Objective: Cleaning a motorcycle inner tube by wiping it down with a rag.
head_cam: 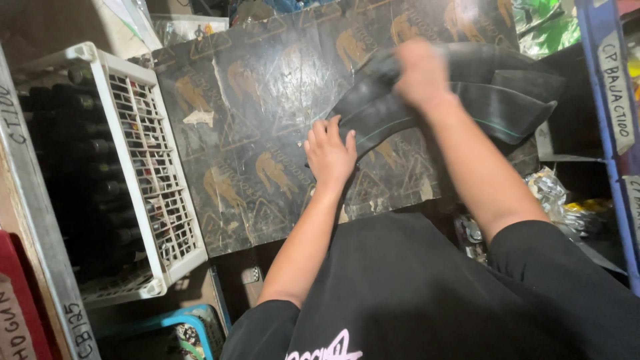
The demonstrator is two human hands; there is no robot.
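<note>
Inner tube (493,107): 1, black rubber, folded flat w/ thin green line, lying on the dark printed board (267,140) toward its right edge. 2 hands on it: left hand (329,155) pressed flat on tube's lower-left end, fingers spread & nearly straight, not gripping; right hand (421,75) on top of the fold, blurred, fingers look curled onto the rubber but can't tell how tight. 1 white plastic crate (143,153) w/ dark bottles at left, 1 blue shelf upright (610,140) at right, cramped cluttered storeroom, dim.
</note>
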